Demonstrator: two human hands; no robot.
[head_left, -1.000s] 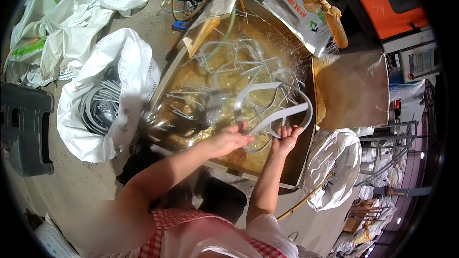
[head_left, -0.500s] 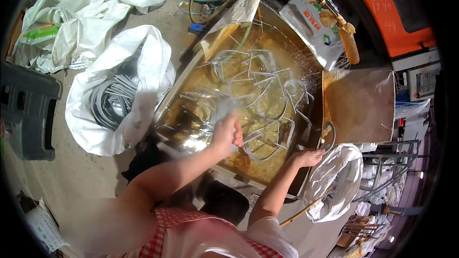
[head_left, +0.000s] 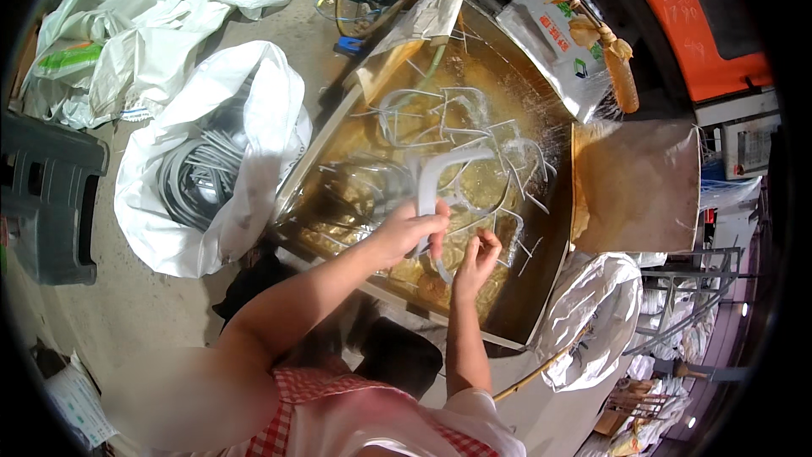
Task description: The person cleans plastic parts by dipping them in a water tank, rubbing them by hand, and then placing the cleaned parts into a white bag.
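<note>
My left hand point(head_left: 412, 230) is closed around a curved grey plastic strip point(head_left: 430, 182) above a shallow tub of brownish water. The strip's upper end bends to the right; its lower end shows below my fingers. Just right of that lower end is my right hand point(head_left: 476, 267), its fingers half bent and slightly apart, with nothing seen in them. Several more grey curved parts point(head_left: 463, 131) with thin crossbars lie in the water in the tub point(head_left: 317, 152). Some near my left hand are blurred by glare and ripples.
Left of the tub stands a white sack point(head_left: 144, 203) filled with grey curved strips. A pale sack point(head_left: 584, 322) sits at the tub's right corner, below a brownish panel point(head_left: 634, 186). A dark plastic stool point(head_left: 51, 203) is at far left, an orange machine point(head_left: 677, 17) at far right.
My right hand has moved left from the tub's right edge, and the curved piece it held is out of it. The strip in my left hand, blurred before, now stands out clearly.
</note>
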